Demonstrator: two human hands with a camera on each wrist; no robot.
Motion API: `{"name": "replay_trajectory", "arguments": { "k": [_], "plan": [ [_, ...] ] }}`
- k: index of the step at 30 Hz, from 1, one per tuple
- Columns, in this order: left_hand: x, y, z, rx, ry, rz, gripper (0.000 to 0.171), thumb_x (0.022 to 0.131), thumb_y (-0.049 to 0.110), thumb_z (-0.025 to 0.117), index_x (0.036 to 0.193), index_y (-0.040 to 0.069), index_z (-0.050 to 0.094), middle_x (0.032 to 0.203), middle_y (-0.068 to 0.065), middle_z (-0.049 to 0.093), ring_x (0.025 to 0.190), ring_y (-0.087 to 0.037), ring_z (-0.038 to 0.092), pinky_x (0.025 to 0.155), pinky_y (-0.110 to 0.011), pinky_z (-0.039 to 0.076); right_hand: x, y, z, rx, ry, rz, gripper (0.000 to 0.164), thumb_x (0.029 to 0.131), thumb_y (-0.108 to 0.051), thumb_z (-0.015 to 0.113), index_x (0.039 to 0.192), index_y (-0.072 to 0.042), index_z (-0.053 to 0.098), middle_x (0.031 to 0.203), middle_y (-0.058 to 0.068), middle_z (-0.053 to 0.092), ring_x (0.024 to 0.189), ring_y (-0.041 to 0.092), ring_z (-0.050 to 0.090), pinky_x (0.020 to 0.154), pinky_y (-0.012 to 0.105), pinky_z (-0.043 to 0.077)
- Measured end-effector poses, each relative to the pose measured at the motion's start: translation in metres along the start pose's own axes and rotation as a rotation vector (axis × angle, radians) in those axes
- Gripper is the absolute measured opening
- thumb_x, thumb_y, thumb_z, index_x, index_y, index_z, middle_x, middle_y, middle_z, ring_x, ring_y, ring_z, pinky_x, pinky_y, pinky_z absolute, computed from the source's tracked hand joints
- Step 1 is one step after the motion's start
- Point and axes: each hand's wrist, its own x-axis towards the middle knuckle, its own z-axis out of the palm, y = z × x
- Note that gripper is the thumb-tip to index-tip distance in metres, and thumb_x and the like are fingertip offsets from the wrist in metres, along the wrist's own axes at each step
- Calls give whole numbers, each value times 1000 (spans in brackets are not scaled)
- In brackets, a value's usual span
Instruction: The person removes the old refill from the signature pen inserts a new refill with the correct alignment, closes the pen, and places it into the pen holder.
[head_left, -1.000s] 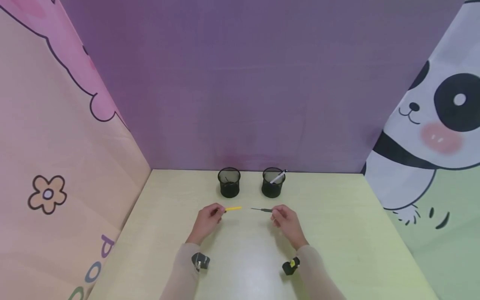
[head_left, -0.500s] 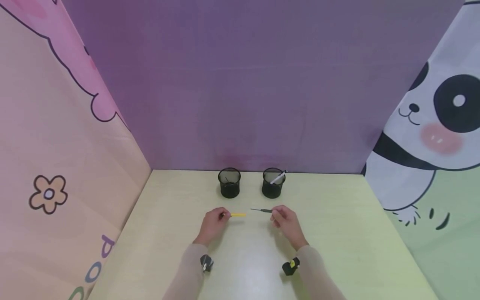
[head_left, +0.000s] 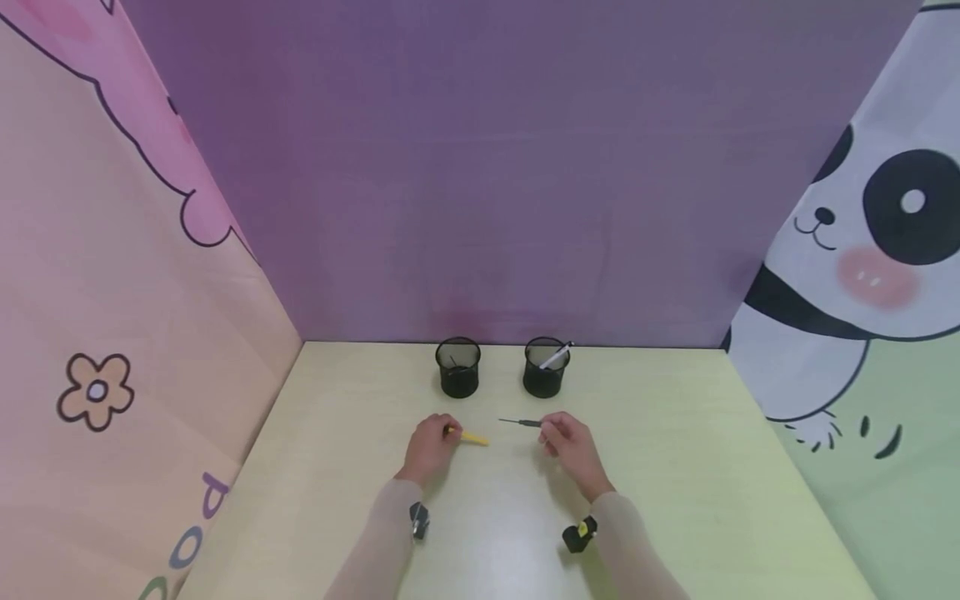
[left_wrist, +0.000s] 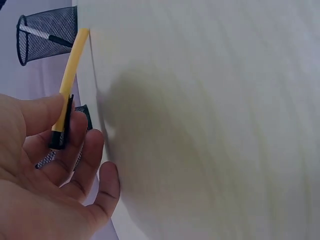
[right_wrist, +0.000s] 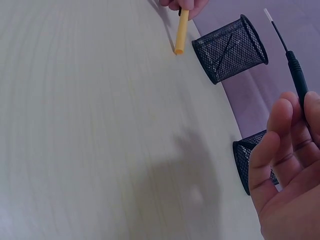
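Observation:
My left hand (head_left: 431, 446) pinches a yellow pen barrel (left_wrist: 73, 65) between thumb and fingers, by its black end with the clip. The barrel's free end points right, angled slightly toward me in the head view. Across from it, my right hand (head_left: 573, 446) pinches the black ribbed front part of a pen (right_wrist: 296, 72). A thin dark refill (right_wrist: 278, 34) with a whitish end sticks out of that part, pointing left toward the barrel. The two pieces are apart, above the table.
Two black mesh pen cups stand at the table's back. The left cup (head_left: 459, 382) holds a thin dark stick; the right cup (head_left: 542, 383) has a white pen (head_left: 556, 356) leaning in it. The pale table (head_left: 480, 517) meets a purple backdrop (head_left: 480, 208) behind.
My left hand has shifted right and slightly toward me, and the yellow barrel has turned so its free end dips nearer to me. My right hand stays almost still.

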Motion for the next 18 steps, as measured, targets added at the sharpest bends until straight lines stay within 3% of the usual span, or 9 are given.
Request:
{"name": "replay_trajectory", "arguments": {
  "k": [18],
  "plan": [
    [7,-11,4,87,-46,33,7,89,9,77,94,14,75,85,0,63,83,-17,51,77,-34,44,5,2,-3,0,-5,0,20,104,-12,58,117,2,63,92,9,69,78,19,63,73,28,55]
  ]
}}
